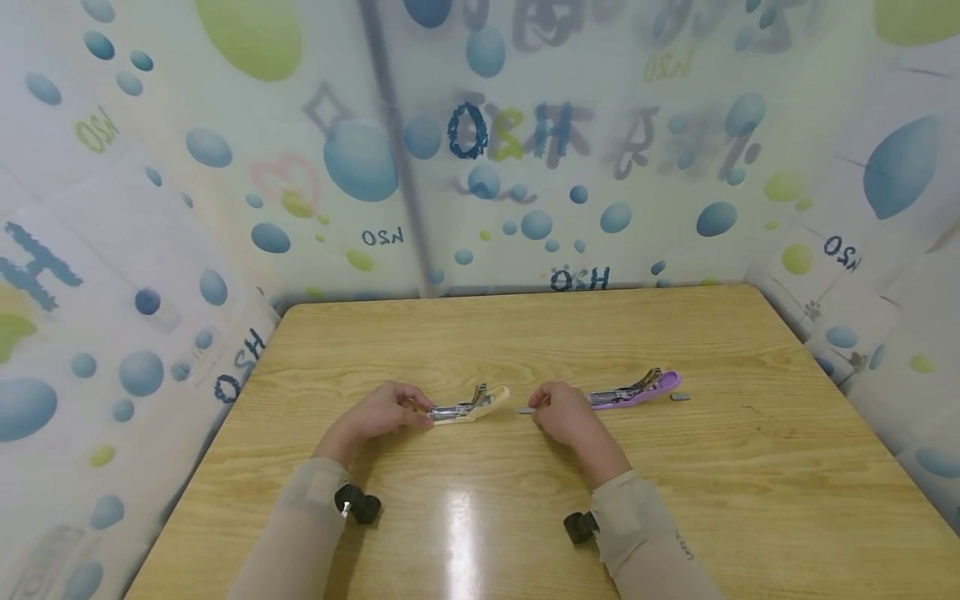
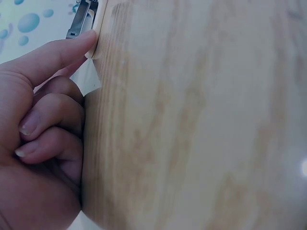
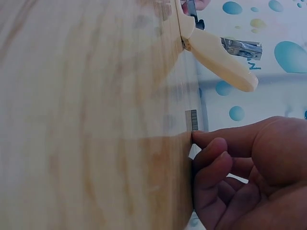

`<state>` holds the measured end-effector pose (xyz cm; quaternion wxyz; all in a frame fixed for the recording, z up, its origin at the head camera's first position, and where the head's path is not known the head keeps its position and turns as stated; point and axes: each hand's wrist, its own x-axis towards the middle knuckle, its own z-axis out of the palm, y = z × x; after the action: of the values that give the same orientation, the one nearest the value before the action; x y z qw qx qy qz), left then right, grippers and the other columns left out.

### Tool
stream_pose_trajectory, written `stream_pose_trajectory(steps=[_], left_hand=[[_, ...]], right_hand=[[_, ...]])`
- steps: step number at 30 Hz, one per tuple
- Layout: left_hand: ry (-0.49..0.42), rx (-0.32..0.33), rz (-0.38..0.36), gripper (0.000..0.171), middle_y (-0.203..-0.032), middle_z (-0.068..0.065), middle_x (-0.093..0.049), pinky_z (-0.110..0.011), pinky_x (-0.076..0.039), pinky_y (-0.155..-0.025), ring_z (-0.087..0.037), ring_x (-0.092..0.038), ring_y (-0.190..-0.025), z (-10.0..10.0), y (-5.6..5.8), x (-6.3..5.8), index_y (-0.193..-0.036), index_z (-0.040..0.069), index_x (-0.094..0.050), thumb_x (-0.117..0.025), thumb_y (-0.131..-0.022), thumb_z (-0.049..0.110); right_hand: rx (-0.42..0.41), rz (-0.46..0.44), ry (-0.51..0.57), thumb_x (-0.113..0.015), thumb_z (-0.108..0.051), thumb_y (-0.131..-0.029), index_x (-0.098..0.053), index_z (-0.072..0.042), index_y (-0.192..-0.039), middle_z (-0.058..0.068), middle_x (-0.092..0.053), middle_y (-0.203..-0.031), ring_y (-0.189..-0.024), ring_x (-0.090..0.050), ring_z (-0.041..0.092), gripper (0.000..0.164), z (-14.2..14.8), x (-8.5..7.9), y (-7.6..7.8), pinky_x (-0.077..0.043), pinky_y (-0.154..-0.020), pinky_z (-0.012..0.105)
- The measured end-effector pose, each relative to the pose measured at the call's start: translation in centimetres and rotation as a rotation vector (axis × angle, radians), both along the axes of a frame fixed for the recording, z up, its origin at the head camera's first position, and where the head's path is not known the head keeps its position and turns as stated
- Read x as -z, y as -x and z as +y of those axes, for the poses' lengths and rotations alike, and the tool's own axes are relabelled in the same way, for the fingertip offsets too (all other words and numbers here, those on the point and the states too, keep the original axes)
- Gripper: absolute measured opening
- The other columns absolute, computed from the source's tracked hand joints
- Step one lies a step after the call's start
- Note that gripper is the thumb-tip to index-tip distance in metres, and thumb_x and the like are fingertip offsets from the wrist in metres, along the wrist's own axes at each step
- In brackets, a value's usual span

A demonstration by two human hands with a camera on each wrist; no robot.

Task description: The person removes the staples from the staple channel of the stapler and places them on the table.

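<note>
A cream stapler (image 1: pixel 491 402) lies opened out on the wooden table, its metal top part tilted up. My left hand (image 1: pixel 381 413) pinches the stapler's left end; in the left wrist view the thumb presses its edge while other fingers curl against the table. To the right, my right hand (image 1: pixel 567 415) pinches a short grey strip of staples (image 3: pixel 192 120) at one end, low at the tabletop. Just beyond that hand lies a purple stapler (image 1: pixel 633 400), also opened, its left end partly hidden by the hand.
Another small strip of staples (image 1: pixel 679 397) lies right of the purple stapler. The wooden table (image 1: pixel 480 342) has rounded far corners and stands against sheets printed with blue and green drops (image 1: pixel 536 225) on three sides.
</note>
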<state>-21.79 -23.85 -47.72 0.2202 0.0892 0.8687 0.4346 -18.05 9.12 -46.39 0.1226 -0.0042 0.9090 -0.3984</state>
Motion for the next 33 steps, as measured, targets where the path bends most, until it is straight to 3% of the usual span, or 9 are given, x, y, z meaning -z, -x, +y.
stream_pose_trajectory(steps=[29,33], left_hand=[[-0.017,0.016,0.004,0.027,-0.093,0.002,-0.070,-0.025,-0.042,-0.061,-0.012,-0.044,-0.071,-0.16,0.19,0.33,-0.110,0.010,-0.079,-0.086,-0.088,0.023],[-0.013,0.011,-0.002,0.026,-0.091,0.003,-0.069,-0.024,-0.042,-0.061,-0.011,-0.043,-0.070,-0.13,0.10,0.32,-0.110,0.011,-0.079,-0.086,-0.088,0.024]], right_hand=[[0.008,-0.026,0.018,-0.065,-0.003,-0.096,-0.073,-0.006,-0.110,0.008,-0.067,-0.094,-0.078,-0.056,0.020,0.017,0.06,-0.12,0.05,-0.044,-0.066,0.028],[0.015,-0.045,0.053,-0.066,-0.003,-0.096,-0.072,-0.005,-0.112,0.008,-0.067,-0.092,-0.072,-0.056,0.018,0.018,0.17,-0.01,0.12,-0.045,-0.062,0.027]])
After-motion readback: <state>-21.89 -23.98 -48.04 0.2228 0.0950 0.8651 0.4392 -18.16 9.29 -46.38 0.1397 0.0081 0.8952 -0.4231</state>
